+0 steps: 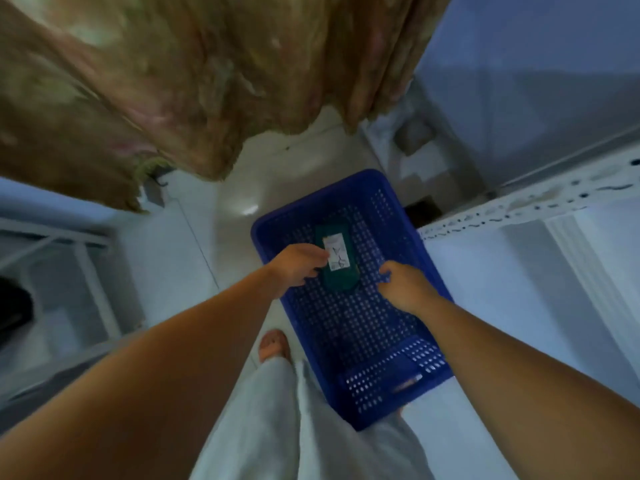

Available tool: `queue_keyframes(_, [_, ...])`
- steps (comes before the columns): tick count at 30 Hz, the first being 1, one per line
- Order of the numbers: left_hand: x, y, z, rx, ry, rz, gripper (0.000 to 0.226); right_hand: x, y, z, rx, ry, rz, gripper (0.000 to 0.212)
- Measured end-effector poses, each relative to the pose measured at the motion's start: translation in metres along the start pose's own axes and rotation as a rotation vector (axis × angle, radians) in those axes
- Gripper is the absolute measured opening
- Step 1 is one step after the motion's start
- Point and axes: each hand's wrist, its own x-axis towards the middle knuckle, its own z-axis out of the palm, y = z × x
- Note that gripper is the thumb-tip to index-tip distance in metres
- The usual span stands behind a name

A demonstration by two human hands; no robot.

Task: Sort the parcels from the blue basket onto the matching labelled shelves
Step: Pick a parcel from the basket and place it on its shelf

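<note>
- Down on the pale tiled floor [235,188], a blue perforated plastic basket [381,386] is being kept beside a white slotted metal shelf [519,206].
- A dark green flat parcel [341,280] with a white printed label [335,252] is being kept within the basket, towards its far end.
- The parcel's left edge is being pinched by the left grip [298,265], its fingers curled beside the label.
- The right grip [403,285] is being held over the basket, near the parcel's right edge, fingers loosely curled, nothing being grasped.
</note>
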Motion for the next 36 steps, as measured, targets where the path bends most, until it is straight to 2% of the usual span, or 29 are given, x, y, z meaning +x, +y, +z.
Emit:
queue_keyframes(4, [0.074,-0.053,0.028,-0.186,-0.002,-0.145,0.021,0.073,0.016,0.042,0.034,-0.086,0.024,0.04])
queue_keyframes(8, [0.168,-0.103,0.067,-0.381,0.054,-0.209,0.039,0.16,0.058,0.114,0.024,-0.151,0.077,0.016])
queue_keyframes(11, [0.233,-0.135,0.094,-0.525,0.095,-0.23,0.04,0.213,0.09,0.158,0.082,-0.171,0.145,0.035])
queue_keyframes(13, [0.269,-0.159,0.111,-0.593,0.142,-0.262,0.037,0.238,0.11,0.182,0.098,-0.159,0.162,0.037])
queue_keyframes(17, [0.315,-0.207,0.139,-0.581,0.168,-0.356,0.042,0.285,0.141,0.224,0.125,-0.139,0.117,0.026])
queue_keyframes(21, [0.344,-0.244,0.155,-0.567,0.163,-0.481,0.038,0.327,0.146,0.245,0.432,-0.131,0.226,0.031])
queue_keyframes(25, [0.367,-0.261,0.162,-0.463,0.236,-0.38,0.04,0.352,0.142,0.252,0.726,-0.203,0.325,0.043])
queue_keyframes(28, [0.382,-0.266,0.16,-0.435,0.242,-0.397,0.045,0.363,0.141,0.264,0.867,-0.212,0.388,0.056])
queue_keyframes(30, [0.384,-0.268,0.159,-0.451,0.253,-0.435,0.046,0.367,0.139,0.27,0.948,-0.114,0.415,0.053])
queue_keyframes(33, [0.375,-0.27,0.159,-0.409,0.284,-0.398,0.04,0.363,0.14,0.271,0.889,0.135,0.5,0.041])
queue_keyframes(36, [0.361,-0.263,0.151,-0.154,0.239,-0.278,0.012,0.348,0.143,0.258,0.803,0.187,0.51,0.022])
